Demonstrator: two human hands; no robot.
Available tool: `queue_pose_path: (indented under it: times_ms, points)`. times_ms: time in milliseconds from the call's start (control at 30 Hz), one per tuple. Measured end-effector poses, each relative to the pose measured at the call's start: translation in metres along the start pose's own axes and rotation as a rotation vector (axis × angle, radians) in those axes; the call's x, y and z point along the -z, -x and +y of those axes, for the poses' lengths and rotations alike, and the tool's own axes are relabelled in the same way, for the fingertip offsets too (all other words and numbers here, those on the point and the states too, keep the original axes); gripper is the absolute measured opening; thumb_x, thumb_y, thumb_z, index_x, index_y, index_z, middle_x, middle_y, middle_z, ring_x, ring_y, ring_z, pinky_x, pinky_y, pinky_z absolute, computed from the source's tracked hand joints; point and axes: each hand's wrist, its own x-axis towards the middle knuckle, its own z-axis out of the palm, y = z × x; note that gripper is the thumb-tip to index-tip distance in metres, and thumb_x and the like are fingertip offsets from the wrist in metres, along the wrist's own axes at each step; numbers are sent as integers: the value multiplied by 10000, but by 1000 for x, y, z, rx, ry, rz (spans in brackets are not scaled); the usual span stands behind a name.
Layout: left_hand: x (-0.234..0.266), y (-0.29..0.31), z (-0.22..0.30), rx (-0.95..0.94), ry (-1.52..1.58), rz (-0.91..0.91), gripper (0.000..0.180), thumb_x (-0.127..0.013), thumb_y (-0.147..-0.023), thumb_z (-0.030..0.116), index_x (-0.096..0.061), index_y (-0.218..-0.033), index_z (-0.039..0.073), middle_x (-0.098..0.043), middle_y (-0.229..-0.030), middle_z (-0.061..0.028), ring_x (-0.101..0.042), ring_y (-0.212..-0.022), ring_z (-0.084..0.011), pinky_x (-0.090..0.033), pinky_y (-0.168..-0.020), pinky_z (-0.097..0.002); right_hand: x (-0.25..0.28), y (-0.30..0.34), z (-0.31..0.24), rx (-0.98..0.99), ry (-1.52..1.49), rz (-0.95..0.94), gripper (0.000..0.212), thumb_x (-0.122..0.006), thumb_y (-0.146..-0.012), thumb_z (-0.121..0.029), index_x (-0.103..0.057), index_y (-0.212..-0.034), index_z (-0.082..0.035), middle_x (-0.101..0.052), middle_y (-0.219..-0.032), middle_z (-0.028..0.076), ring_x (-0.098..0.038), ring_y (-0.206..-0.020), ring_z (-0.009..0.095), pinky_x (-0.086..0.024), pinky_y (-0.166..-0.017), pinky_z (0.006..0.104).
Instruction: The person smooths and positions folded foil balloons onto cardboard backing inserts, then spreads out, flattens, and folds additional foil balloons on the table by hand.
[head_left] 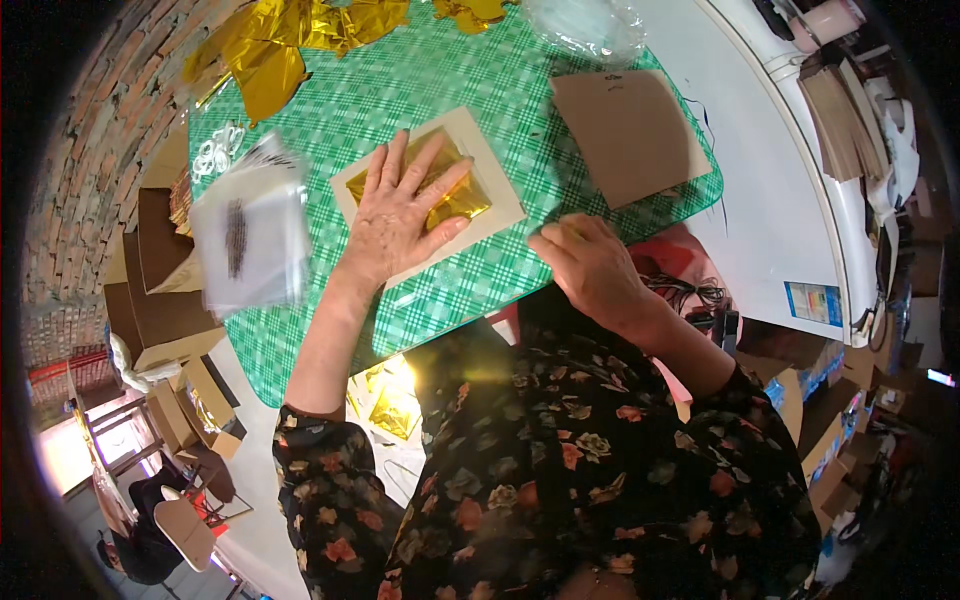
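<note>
My left hand [400, 205] lies flat, fingers spread, on a folded piece of shiny gold foil [470, 195]. Under the foil is a beige card [487, 140], set at an angle on the table. My right hand [595, 265] is curled closed at the table's near edge, to the right of the card. Whatever its fingers may hold is hidden. Beyond that hand, a larger brown cardboard sheet [635, 135] rests on the table's right side. A stack of clear plastic bags [255, 235] lies left of my left forearm.
Green checked cloth covers the table [440, 80]. Crumpled gold foil [265, 60] spreads along its far left, near white ties [215, 152]. Clear plastic [590, 30] sits at the far edge. Open cardboard boxes [155, 300] stand left of the table; a white appliance [770, 200] is at right.
</note>
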Motion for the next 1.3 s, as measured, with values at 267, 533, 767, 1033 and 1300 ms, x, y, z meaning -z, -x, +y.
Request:
queue_pose_path:
  times_ms: [267,533,767,1033,1300]
  points:
    - [-3,2,-1,5,-14,3,638,-474,-970,636,-445,-1531,332,-329,-1627,-95,-189,-1520,-444,-125,-1263,-561,11,1,1,-64,-193,-14,283,-631,-777,47,-647,-1053,-16,-629,-1065,114,-600,-992,305,-516,-845,425]
    - [-4,3,-2,6,-28,-3,643,-463,-972,641,-433,-1537,336,-321,-1629,-96,-181,-1525,-439,-114,-1266,-557,12,-9,5,-5,-268,-86,196,-625,-836,28,-641,-1019,-41,-603,-979,122,-598,-929,329,-530,-806,414]
    - [-2,1,-1,-7,-47,-12,655,-448,-982,651,-434,-1541,309,-304,-1642,-116,-175,-1531,-425,-112,-1267,-557,-8,-23,20,-14,-118,-179,80,-656,-862,-45,-580,-886,-53,-520,-897,94,-591,-883,284,-525,-756,405]
    - [-1,2,-2,-10,-38,1,649,-457,-982,645,-445,-1535,306,-309,-1639,-117,-187,-1526,-434,-127,-1261,-566,-13,-32,16,84,-95,-130,172,-680,-748,-57,-541,-847,-48,-506,-878,107,-574,-845,302,-517,-724,407]
    - [-3,1,-2,-21,-5,16,631,-481,-972,624,-439,-1530,331,-318,-1631,-94,-190,-1522,-438,-121,-1264,-562,12,-7,-31,209,-415,-239,156,-681,-753,-3,-537,-747,-65,-652,-1028,90,-628,-1049,326,-530,-856,429]
